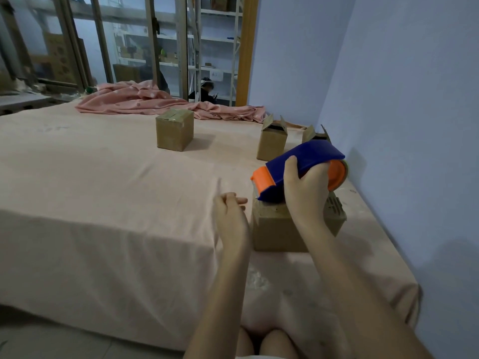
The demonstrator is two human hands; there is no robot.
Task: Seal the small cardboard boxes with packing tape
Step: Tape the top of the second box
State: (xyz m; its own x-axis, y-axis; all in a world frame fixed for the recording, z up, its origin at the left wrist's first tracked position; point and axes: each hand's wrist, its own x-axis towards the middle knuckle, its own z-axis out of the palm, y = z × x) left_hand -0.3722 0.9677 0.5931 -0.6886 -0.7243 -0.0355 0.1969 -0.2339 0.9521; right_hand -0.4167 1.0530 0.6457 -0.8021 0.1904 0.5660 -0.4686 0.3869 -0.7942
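My right hand [304, 189] grips a blue and orange tape dispenser [303, 161] and holds it on top of a small cardboard box [274, 230] near the bed's right side. My left hand [230, 211] hovers just left of that box with fingers loosely curled, holding nothing. A closed, taped box [175, 130] stands farther back in the middle. Two boxes with open flaps, one [272, 141] and another [315, 134], stand behind the dispenser on the right.
The boxes stand on a bed with a peach sheet [103, 190]. A crumpled pink polka-dot blanket [145, 99] lies along the far edge. A blue wall [401, 112] runs close on the right. Glass panels and shelving are behind the bed.
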